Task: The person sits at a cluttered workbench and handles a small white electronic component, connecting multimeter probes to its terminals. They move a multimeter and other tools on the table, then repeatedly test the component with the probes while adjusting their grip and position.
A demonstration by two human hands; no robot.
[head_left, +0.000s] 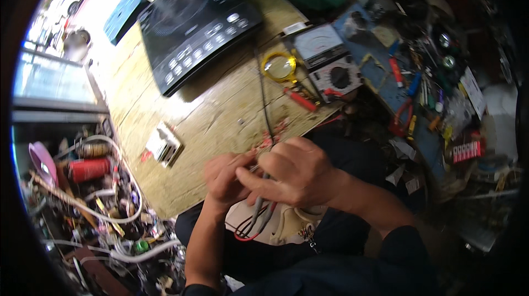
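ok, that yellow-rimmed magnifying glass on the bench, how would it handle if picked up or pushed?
The magnifying glass looks rigid and probably light: a thin yellow rim around a clear lens. Lying flat on the wooden bench, it would likely slide rather than roll. The lens is probably scratch-prone, and the black cable beside it might snag a push.

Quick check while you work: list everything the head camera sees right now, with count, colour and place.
induction cooktop: one, black, far end of the workbench
workbench: one, worn pale wood, centre
analog multimeter: one, grey and black, right edge of the workbench
magnifying glass: one, yellow rim, left of the multimeter
red probe: one, red, below the magnifying glass
small white part: one, white, near edge of the workbench
wires: several, red, black and grey, hanging below the hands
hand tools: many, mixed colours, cluttered at right
red can: one, red, in the clutter at lower left
left hand: fingers pinching the wires
right hand: fingers closed over the wires
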